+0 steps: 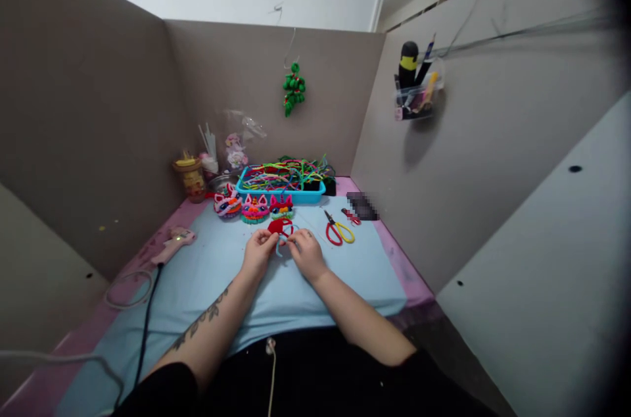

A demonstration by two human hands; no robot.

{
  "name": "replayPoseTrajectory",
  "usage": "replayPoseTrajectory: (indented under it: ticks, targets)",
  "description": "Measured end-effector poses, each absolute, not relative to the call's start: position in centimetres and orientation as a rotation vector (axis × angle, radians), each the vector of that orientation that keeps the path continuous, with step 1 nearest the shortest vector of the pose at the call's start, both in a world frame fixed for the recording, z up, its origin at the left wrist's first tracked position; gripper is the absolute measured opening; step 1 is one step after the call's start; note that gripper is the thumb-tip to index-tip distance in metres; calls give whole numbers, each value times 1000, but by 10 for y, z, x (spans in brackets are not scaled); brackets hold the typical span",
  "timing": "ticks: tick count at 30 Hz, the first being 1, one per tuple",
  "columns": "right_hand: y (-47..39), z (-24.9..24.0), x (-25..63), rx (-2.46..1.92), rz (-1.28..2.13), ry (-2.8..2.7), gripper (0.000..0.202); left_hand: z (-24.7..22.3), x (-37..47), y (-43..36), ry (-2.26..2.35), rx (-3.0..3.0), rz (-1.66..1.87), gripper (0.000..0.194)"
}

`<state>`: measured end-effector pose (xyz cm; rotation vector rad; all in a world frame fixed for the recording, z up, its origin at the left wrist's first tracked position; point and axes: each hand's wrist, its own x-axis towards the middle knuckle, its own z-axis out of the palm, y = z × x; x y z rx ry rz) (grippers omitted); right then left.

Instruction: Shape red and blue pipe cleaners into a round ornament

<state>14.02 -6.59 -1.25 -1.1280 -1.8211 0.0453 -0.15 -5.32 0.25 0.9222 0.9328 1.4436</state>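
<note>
"While the left hand (pixel 257 251) pinches the red piece (pixel 279 226) between thumb and forefinger, what is the right hand (pixel 306 252) doing?"

"It has its fingertips closed on the light blue strip (pixel 279 252), close beside the left. Holding both so near together probably keeps the soft parts steady and lets small bends be made with care."

"And where does the red piece sit?"

"Just beyond the fingertips, over the blue cloth (pixel 211 272), in front of the three animal heads (pixel 255 209). Those stand in a row facing the person, perhaps so they are easy to look at."

"Why are the scissors (pixel 334 222) over there?"

"They lie on the right hand's side with the handles towards the person, which I think makes them easy to pick up. The glue gun (pixel 176 243) rests on the left, its cord likely kept away from the fingers. The tray (pixel 280 198) of coloured strips is behind the heads, within reach, I'd judge."

"How does the red piece look?"

"Bright red and fuzzy, with a solid patch and a thin curved part on its right. The blue strip's end hangs below the fingers. They hide the join, so I can't tell how the two meet."
</note>
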Motion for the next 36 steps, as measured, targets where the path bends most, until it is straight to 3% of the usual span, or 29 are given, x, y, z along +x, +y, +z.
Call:
replayPoseTrajectory:
  ticks: [24, 30, 36]
  targets:
    - [-60, -17, 146, -1190, -92, -1845, 20, -9, 1, -50, 908, 1209, 1392, 31]
    - [-56, -21, 145, -1175, -104, -1766, 17, -8, -1, -48, 854, 1378, 1392, 46]
    - [-53, -21, 148, -1138, 18, -1689, 11, -9, -3, -46, 899, 1412, 1391, 44]
